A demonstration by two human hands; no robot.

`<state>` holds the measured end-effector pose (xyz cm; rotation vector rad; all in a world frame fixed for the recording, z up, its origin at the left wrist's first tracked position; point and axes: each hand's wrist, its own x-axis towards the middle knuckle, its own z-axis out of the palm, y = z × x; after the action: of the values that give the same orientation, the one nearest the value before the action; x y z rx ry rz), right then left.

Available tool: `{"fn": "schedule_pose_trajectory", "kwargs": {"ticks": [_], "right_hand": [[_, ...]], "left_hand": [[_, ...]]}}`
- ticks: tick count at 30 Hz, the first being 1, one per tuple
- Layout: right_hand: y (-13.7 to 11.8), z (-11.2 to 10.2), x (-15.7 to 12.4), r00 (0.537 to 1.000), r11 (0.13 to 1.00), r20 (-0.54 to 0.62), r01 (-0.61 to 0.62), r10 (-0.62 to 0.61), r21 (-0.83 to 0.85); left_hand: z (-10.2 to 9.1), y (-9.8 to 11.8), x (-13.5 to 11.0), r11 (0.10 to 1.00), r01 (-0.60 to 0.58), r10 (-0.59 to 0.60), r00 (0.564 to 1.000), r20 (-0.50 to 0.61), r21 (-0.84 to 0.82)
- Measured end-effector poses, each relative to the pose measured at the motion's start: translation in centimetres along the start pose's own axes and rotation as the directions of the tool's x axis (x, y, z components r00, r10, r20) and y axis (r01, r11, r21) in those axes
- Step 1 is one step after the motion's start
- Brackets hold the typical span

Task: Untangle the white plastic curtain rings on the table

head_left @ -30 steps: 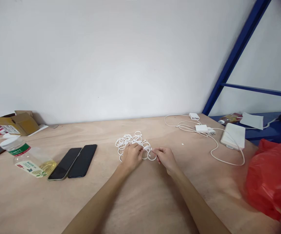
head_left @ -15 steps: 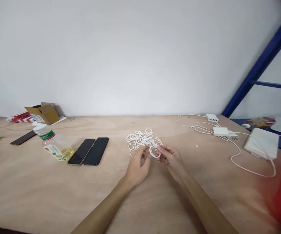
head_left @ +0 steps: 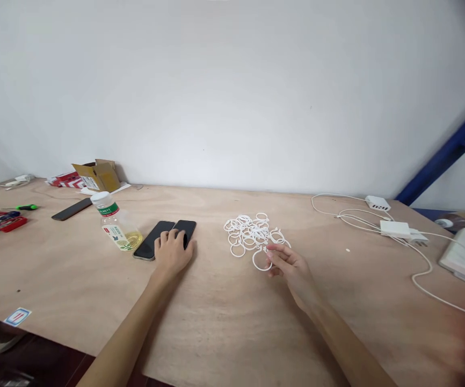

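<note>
As I count from afar, two phones lie side by side next to one bottle, the left hand over them, its grip unclear to me. One white ring is pinched by the right hand, just nearer me than a ring heap too tangled to number.

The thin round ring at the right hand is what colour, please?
The ring is white, clearest in head view.

This looks like a workshop. A bare wooden worktable, green-handled screwdriver and blue beam suggest it
</note>
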<state>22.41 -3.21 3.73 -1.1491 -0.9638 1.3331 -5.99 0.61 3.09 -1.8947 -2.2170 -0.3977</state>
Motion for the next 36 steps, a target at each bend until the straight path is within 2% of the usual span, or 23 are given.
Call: {"fn": "schedule_pose_trajectory", "kwargs": {"ticks": [5,12,19,25,27,30,33,36], "right_hand": [[-0.1,0.1,-0.1,1.0,1.0,-0.013,-0.009,0.009,0.001],[-0.4,0.0,-0.3,1.0,1.0,-0.018,0.007,-0.007,0.023],[-0.7,-0.4,-0.2,0.999,0.998,-0.026,0.02,-0.019,0.062],[-1.2,-0.6,-0.5,0.999,0.996,-0.011,0.038,-0.037,0.079],[-1.3,-0.7,-0.5,0.999,0.996,-0.014,0.042,-0.041,0.082],[-1.4,-0.8,-0.5,0.999,0.996,-0.022,0.046,-0.044,0.081],[-1.5,-0.7,-0.6,0.999,0.996,-0.029,0.042,-0.04,0.073],[-1.4,-0.6,-0.7,0.999,0.997,-0.024,0.04,-0.038,0.064]], "left_hand": [[0.3,0.1,0.7,0.999,-0.037,0.037,0.999,0.015,0.003],[-0.5,0.4,2.2,1.0,-0.028,0.03,0.985,0.168,-0.012],[-0.3,0.1,2.2,0.995,-0.097,0.094,0.983,0.156,0.014],[-0.6,0.3,2.1,0.996,-0.08,0.073,0.978,0.197,0.03],[-0.6,-0.3,1.7,0.996,-0.08,0.085,0.98,0.179,-0.032],[-0.2,-1.7,0.4,0.984,-0.128,0.137,0.988,0.069,-0.12],[0.0,-3.0,-0.9,0.983,-0.167,0.164,0.986,-0.036,-0.081],[0.0,-3.7,-1.8,0.985,-0.171,0.17,0.983,-0.067,-0.01]]}}
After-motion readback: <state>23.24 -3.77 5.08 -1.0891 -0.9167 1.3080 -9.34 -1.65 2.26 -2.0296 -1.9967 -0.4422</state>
